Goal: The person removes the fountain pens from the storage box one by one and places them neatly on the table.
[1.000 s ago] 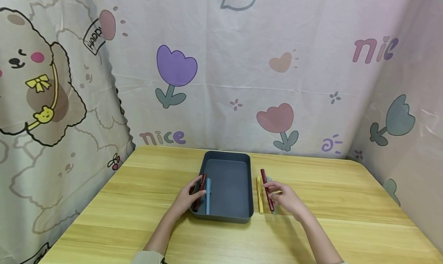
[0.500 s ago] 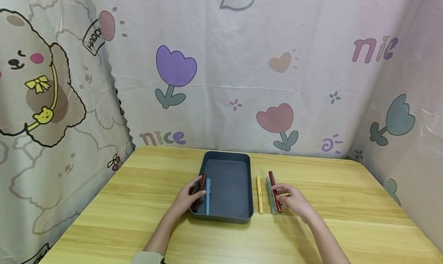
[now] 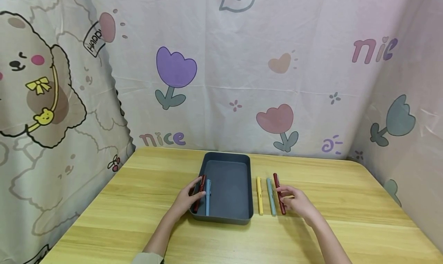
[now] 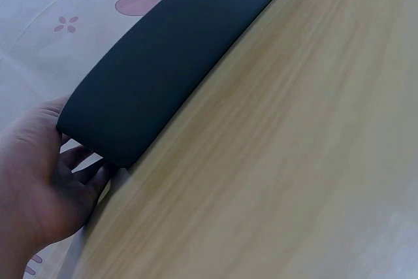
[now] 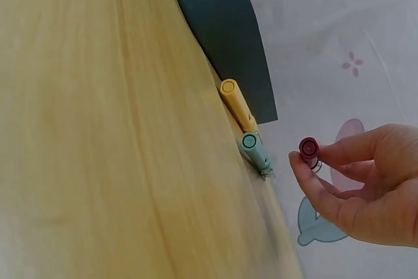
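My left hand grips the left side of the dark grey tray, with the thumb over its rim; the left wrist view shows that hand at the tray's outer wall. Inside, along the left wall, lie a dark red pen, partly covered by the hand, and a blue pen. Right of the tray, my right hand pinches another dark red pen between thumb and fingers. The right wrist view has this pen raised above the tabletop, beside a pale teal pen.
A yellow pen lies just outside the tray's right wall, roughly parallel to the teal pen. The wooden table ends at the back against a printed curtain.
My right hand has carried the dark red pen rightward, from over the teal pen to its right side, uncovering the teal pen. The left hand and tray have stayed put.
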Available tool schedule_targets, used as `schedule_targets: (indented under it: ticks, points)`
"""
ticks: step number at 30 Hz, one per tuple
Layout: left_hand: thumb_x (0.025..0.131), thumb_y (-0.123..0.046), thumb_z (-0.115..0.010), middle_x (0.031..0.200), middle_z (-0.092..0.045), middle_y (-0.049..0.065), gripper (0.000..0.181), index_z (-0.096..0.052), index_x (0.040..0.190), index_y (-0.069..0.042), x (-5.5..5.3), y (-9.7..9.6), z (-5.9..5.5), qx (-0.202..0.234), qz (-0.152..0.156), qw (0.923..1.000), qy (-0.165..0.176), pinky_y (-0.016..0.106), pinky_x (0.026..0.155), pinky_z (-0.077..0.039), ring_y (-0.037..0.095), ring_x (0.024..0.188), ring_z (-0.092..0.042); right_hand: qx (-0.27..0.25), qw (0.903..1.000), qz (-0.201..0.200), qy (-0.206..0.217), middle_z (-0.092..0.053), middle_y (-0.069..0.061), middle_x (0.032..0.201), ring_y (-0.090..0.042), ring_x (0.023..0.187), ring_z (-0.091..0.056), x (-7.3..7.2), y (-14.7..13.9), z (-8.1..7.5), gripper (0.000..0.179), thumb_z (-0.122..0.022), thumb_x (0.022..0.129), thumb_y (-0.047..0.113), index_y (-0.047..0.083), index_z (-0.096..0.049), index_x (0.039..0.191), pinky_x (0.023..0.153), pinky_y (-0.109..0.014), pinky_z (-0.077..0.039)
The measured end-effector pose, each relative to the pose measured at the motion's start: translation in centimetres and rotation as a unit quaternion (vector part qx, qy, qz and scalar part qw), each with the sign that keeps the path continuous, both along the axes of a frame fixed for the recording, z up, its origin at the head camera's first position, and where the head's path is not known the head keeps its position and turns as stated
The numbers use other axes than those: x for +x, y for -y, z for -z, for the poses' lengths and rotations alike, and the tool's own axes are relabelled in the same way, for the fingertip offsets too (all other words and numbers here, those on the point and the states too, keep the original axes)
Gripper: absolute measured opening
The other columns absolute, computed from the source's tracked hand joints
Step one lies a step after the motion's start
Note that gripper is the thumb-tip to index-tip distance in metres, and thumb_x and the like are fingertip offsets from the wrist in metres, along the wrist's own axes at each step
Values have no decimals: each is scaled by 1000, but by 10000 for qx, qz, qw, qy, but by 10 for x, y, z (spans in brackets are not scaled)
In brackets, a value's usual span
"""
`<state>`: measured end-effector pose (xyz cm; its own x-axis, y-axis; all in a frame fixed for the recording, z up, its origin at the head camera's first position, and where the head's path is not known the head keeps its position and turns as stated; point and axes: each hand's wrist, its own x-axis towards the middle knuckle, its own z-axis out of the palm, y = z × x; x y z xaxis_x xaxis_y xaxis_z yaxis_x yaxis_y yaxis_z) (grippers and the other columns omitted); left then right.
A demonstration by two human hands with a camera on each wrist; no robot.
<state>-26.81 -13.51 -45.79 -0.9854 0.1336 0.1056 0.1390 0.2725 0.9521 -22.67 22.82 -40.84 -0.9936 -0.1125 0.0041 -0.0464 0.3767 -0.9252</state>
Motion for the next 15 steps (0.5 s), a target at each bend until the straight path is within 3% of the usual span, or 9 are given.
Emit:
schedule_targets:
  ticks: [8, 15]
  points:
    - [87, -20, -65, 142, -32, 22, 57, -43, 139, -12, 0, 0, 1, -43, -24, 10000, 18, 54, 94, -34, 41, 129, -26, -57, 9998, 167, 107, -55, -24, 107, -26, 84, -57, -1, -4, 5, 34, -48, 85, -10, -11, -51, 119, 67, -37, -50]
    - [87, -21, -65, 141, -32, 23, 58, -42, 139, -11, 0, 0, -1, -6, 23, 10000, 44, 51, 90, -40, 43, 126, -31, 57, 9995, 289, 124, -56, -23, 107, -24, 84, -56, -5, -7, 14, 33, -47, 85, -9, -10, -53, 118, 65, -35, -49]
